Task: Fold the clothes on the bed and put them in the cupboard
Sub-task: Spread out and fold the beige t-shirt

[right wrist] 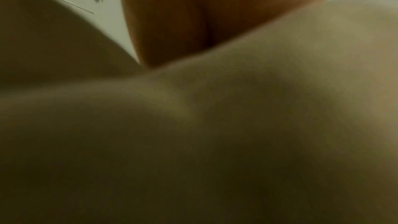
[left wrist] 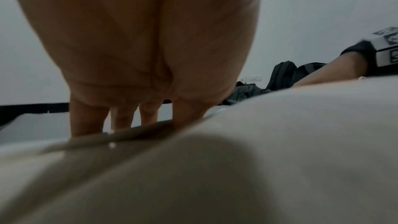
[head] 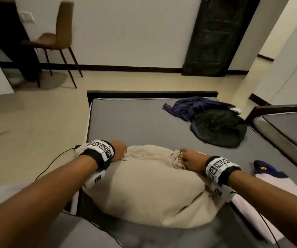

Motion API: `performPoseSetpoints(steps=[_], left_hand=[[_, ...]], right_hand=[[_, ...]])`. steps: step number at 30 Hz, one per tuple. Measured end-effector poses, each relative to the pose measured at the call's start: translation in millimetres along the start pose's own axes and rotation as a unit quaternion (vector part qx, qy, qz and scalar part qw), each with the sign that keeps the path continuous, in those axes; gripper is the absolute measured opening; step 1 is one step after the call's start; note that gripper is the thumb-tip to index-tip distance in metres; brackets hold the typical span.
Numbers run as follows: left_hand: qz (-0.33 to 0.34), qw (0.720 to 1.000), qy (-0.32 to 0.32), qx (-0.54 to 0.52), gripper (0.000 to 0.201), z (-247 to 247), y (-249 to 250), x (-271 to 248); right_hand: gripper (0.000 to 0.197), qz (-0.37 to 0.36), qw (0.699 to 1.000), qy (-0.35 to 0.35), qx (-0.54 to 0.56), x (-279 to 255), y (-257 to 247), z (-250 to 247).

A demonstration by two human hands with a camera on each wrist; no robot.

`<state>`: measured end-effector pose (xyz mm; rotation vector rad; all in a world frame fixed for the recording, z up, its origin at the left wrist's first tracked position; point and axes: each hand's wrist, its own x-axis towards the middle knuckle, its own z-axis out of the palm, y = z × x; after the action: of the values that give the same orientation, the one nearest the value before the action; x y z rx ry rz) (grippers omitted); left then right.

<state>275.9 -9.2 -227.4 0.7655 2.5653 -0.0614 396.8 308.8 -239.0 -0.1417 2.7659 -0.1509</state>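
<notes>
A beige garment [head: 153,185] lies bunched on the near part of the grey bed [head: 135,122]. My left hand [head: 119,150] holds its far left edge. In the left wrist view the left hand [left wrist: 148,113] points its fingers down and their tips are hidden behind the beige garment [left wrist: 280,142]. My right hand [head: 187,158] pinches a gathered bunch of cloth at the far right edge. In the right wrist view only the palm of the right hand [right wrist: 204,14] shows above the blurred beige garment [right wrist: 237,125].
A dark blue garment [head: 188,108] and a black garment [head: 219,129] lie crumpled at the bed's far right. A pale cloth with a blue piece [head: 267,171] lies by my right wrist. A second bed [head: 287,126] stands to the right, with a brown chair [head: 60,38] and a dark door [head: 215,33] beyond.
</notes>
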Motion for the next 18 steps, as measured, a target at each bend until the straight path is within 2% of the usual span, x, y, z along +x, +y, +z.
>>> performPoseSetpoints(steps=[2,4,8,10,12,15,17,18], left_hand=[[0.000,1.000,0.028,0.002,0.025,5,2,1],[-0.006,0.999,0.048,0.004,0.024,7,5,0],[0.006,0.998,0.048,0.039,0.036,16,30,-15],[0.014,0.999,0.031,0.041,0.037,18,46,-31],[0.024,0.999,0.002,0.031,0.037,15,63,-48],[0.088,0.991,-0.095,0.033,0.034,14,95,-76],[0.154,0.964,-0.217,0.014,0.024,23,119,-96],[0.178,0.937,-0.299,-0.029,0.017,31,130,-106]], right_hand=[[0.035,0.002,0.999,0.024,-0.026,3,4,7],[0.034,0.007,0.999,0.033,-0.004,3,5,10],[0.033,0.006,0.998,0.035,0.053,-6,-8,13],[0.035,0.019,0.997,0.010,0.079,-18,-16,11],[0.034,0.029,0.994,-0.048,0.099,-37,-24,1],[0.035,0.045,0.986,-0.154,0.049,-77,-28,-12],[0.046,0.055,0.970,-0.237,0.018,-104,-25,-19],[0.044,0.058,0.958,-0.281,0.027,-115,-20,-20]])
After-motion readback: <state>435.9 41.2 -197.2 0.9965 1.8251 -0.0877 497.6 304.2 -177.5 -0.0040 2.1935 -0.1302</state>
